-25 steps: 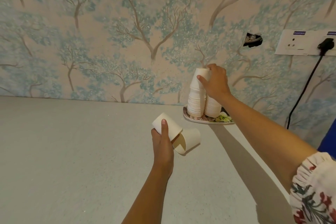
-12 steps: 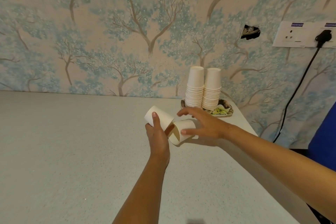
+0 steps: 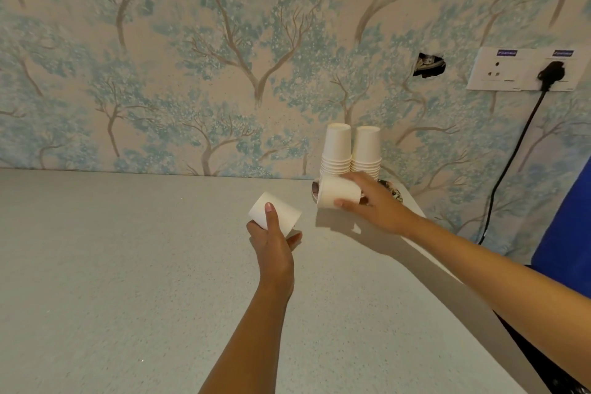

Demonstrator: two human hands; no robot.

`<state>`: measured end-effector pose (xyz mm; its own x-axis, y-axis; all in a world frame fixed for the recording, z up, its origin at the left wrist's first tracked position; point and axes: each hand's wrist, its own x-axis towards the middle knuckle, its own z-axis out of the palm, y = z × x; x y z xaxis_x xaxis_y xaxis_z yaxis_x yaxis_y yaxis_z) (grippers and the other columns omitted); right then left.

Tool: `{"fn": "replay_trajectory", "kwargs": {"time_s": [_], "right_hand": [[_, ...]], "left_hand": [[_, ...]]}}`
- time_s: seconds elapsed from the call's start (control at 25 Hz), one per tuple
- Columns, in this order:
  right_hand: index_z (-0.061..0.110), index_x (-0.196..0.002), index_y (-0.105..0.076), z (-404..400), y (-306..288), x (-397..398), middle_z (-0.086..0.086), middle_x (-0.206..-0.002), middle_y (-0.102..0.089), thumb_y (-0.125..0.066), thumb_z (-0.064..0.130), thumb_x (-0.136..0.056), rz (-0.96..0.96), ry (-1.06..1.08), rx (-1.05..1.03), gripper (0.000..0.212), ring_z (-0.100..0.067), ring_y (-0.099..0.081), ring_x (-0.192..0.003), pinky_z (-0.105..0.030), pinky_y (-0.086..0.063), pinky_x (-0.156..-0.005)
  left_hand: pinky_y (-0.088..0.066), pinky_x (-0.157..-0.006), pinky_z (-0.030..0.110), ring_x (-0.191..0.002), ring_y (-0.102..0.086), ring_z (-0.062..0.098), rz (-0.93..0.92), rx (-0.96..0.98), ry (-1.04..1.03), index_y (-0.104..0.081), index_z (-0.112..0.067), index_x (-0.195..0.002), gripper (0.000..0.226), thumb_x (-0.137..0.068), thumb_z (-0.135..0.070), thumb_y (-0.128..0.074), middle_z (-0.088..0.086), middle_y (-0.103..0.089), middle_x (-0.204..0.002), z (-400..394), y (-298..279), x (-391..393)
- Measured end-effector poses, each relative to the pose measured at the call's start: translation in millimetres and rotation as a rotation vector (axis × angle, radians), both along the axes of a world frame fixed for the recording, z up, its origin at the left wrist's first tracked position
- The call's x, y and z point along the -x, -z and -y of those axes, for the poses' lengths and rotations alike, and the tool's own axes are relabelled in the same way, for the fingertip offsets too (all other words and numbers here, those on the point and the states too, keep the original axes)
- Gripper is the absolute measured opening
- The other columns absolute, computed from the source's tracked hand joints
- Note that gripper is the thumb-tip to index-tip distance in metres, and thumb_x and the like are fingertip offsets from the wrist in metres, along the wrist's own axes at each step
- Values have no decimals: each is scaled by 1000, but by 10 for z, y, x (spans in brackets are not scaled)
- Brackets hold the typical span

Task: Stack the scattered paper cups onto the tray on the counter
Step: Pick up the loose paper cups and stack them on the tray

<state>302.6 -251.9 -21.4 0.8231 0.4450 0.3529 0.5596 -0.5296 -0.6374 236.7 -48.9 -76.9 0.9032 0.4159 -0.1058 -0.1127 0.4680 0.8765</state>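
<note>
My left hand (image 3: pixel 273 245) grips a white paper cup (image 3: pixel 281 213) tilted on its side, a little above the grey counter (image 3: pixel 128 265). My right hand (image 3: pixel 374 205) holds a second white cup (image 3: pixel 337 192) sideways, lifted in front of the tray (image 3: pixel 395 192). Two stacks of upside-down white cups stand side by side on the tray against the wall, the left stack (image 3: pixel 336 150) and the right stack (image 3: pixel 367 150). My right hand and its cup hide most of the tray.
Patterned wallpaper runs along the back of the counter. A white socket panel (image 3: pixel 524 69) is on the wall at right with a black plug and a cable (image 3: pixel 508 166) hanging down. A small hole (image 3: pixel 428 64) shows in the wall. Something blue (image 3: pixel 566 224) stands at the right edge.
My right hand came down from the stacks, took the second cup lying next to my left hand and lifted it toward the tray. My left hand kept holding its cup.
</note>
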Motion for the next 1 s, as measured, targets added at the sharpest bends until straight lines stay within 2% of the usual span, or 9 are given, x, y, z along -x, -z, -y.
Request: {"fn": "replay_trajectory", "kwargs": {"time_s": [0.16,0.28,0.4,0.56,0.64,0.72,0.84,0.92,1.0], "right_hand": [[16,-122,-43,40,-485,-259,0,-112,-57,-71,48,-84,121,340,-159,57,-11,-59,-87,-13,-46,-64],[13,-126,-40,9,-873,-481,-7,-121,-55,-72,49,-84,210,470,-179,64,-23,-57,-99,-32,-49,-74],[12,-130,-45,-86,-1149,-680,-14,-127,-53,-69,47,-86,294,490,-96,61,-28,-53,-111,-34,-44,-83],[11,-135,-50,-233,-1291,-867,-19,-131,-52,-65,43,-90,259,505,75,57,-32,-50,-120,-33,-41,-91],[7,-129,-59,-272,-1258,-910,-19,-127,-59,-63,40,-93,268,501,142,49,-31,-55,-117,-33,-42,-93],[4,-116,-70,-292,-1179,-928,-17,-120,-66,-65,33,-94,273,489,163,37,-28,-60,-111,-28,-42,-88],[4,-109,-74,-284,-1055,-917,-17,-120,-67,-68,26,-92,230,485,214,29,-28,-61,-112,-24,-40,-86],[5,-114,-73,-284,-1006,-872,-17,-123,-64,-68,28,-92,232,495,272,32,-29,-54,-120,-28,-41,-94],[8,-118,-69,-316,-970,-768,-14,-123,-60,-65,33,-93,333,494,318,35,-30,-44,-125,-39,-40,-102]], "left_hand": [[-60,-82,43,-100,-60,24,6,-37,25,-33,-30,-129,43,-96,-51,-48,13,-45,-130,16,3,-11],[-59,-72,30,-105,-57,24,0,-69,36,-32,-32,-127,39,-96,-50,-48,11,-44,-131,26,-1,-7],[-58,-70,28,-112,-55,28,-3,-65,44,-32,-32,-127,39,-96,-50,-48,11,-43,-132,34,-11,-3],[-59,-76,33,-114,-54,29,-1,-50,56,-32,-31,-129,41,-96,-49,-48,12,-42,-133,28,-18,-2],[-59,-81,36,-113,-55,29,8,-51,67,-31,-31,-127,38,-97,-49,-46,12,-42,-132,28,-11,-2],[-59,-84,38,-113,-55,29,9,-56,74,-31,-31,-127,37,-97,-50,-44,12,-42,-131,26,-1,-9],[-59,-80,33,-111,-55,27,8,-86,72,-31,-33,-126,35,-98,-51,-42,11,-42,-130,32,4,-8],[-57,-74,26,-111,-55,25,17,-112,71,-31,-32,-127,37,-97,-51,-42,10,-43,-129,36,14,-10],[-55,-77,27,-112,-53,24,25,-146,79,-32,-30,-129,43,-96,-52,-45,8,-43,-129,36,27,-15]]}}
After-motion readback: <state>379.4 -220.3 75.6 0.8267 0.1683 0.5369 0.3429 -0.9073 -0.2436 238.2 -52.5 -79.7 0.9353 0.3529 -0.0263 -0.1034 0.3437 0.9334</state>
